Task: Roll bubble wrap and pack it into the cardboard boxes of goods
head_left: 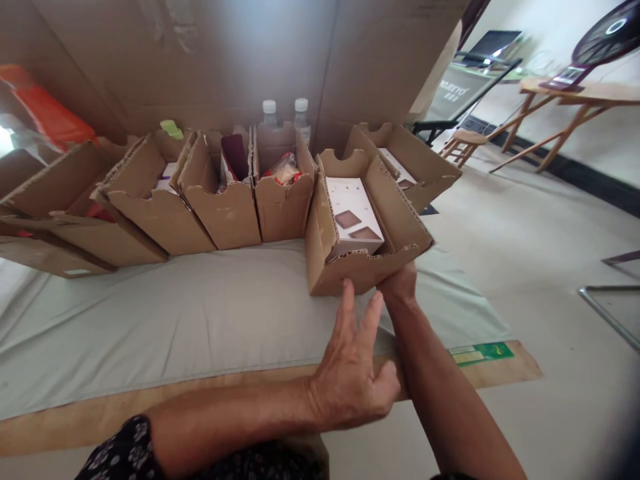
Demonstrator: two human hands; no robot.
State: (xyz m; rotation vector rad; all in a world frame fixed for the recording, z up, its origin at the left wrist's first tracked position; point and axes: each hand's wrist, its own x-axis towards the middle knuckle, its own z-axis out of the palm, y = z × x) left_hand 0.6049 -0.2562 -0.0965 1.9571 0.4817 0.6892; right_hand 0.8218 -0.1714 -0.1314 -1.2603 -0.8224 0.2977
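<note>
Cardboard box (pixel 350 272) with a white carton (pixel 353 208) inside, at the right of the cloth (pixel 225 300)
It looks light and stiff, best held under the base; its long axis runs away from the person, its low cut end facing them; the left hand (pixel 353 373) is spread by the front, the right hand (pixel 403 283) at the lower corner, its grip hidden

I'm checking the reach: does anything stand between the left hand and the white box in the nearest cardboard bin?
Yes: the front wall of the cardboard bin stands between the left hand and the white box; nothing visible covers the box from above.
</note>
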